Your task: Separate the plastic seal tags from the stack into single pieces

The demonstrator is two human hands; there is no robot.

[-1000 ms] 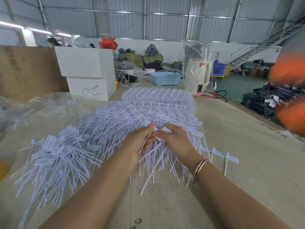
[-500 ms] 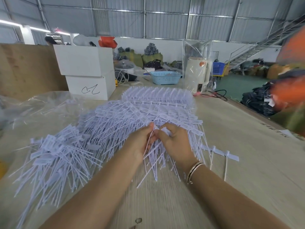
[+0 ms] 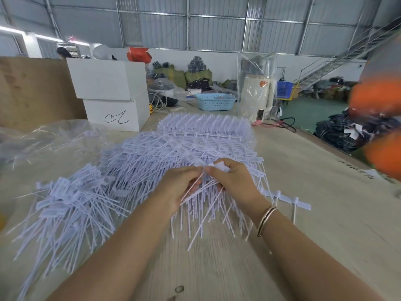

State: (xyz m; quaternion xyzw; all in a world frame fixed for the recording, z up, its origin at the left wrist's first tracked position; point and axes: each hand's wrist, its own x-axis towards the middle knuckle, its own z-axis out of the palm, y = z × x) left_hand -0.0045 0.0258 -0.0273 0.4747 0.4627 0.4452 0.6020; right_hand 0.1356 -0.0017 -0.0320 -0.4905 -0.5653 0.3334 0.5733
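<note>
Both bare forearms reach forward and converge at the middle. The left hand (image 3: 181, 187) and right hand (image 3: 235, 183) meet fingertip to fingertip, fingers curled in a pinch. A thin bangle circles the right wrist.

White plastic seal tags (image 3: 195, 146) lie heaped, tails fanned toward viewer.
</note>
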